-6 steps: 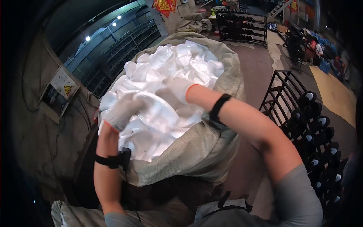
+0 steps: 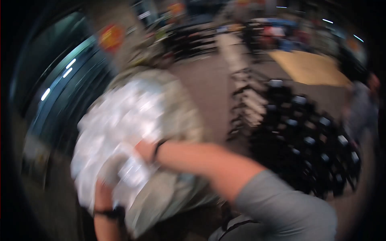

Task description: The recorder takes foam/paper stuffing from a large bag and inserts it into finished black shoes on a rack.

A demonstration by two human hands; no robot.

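Strong motion blur smears the whole head view. A large beige woven sack (image 2: 183,106) stands before me, heaped with shiny white moulded pieces (image 2: 120,106); their exact kind cannot be made out. My left hand (image 2: 111,168), in a pale glove, is over the near part of the heap. Just beyond it and to its right, my right hand (image 2: 130,148), also gloved, almost merges with the white pieces. A glossy white piece (image 2: 134,172) shows between and below the hands; whether either one grips it is unclear. Fingers of both hands are smeared.
To the right stands a black rack (image 2: 297,136) carrying many dark items with pale spots. Farther off are another dark rack (image 2: 191,42) and a tan sheet (image 2: 309,68) on the floor. A person in grey (image 2: 362,106) is at the far right edge.
The view has swung to the right, so the sack now sits farther left and more of the right-hand rack shows. My hands have come closer together over the heap.
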